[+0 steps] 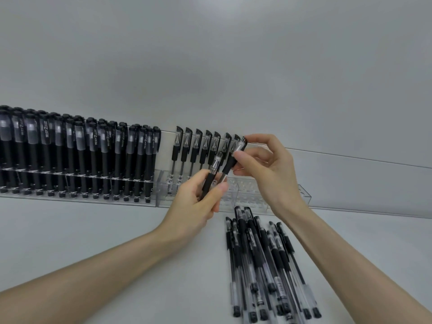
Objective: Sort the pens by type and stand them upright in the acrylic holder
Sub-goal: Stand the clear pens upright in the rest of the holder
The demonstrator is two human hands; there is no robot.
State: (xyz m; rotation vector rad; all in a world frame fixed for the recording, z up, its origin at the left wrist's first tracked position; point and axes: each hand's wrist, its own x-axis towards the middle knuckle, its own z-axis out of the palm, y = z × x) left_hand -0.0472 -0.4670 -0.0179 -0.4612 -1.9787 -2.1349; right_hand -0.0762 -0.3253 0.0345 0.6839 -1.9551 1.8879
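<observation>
- Gripping one clear pen (214, 170) in left hand (198, 202), cap up, leaning right, before the acrylic holder (252, 197).
- Pinching second pen (230, 163) in right hand (264, 167), cap pointing up-right.
- Lying flat, lower right: loose pens (261, 265), caps toward the holder.

I lose the row of matte black pens with frosted caps (70, 155) past the left edge, and the heap of loose clear-barrelled pens (264, 265) past the bottom edge. The left hand (198, 202) hides the lower end of its clear black-grip pen (214, 169). The second clear pen (231, 160), pinched by the right hand (264, 164), ends behind those fingers. Print on that heap is too small to read.
</observation>
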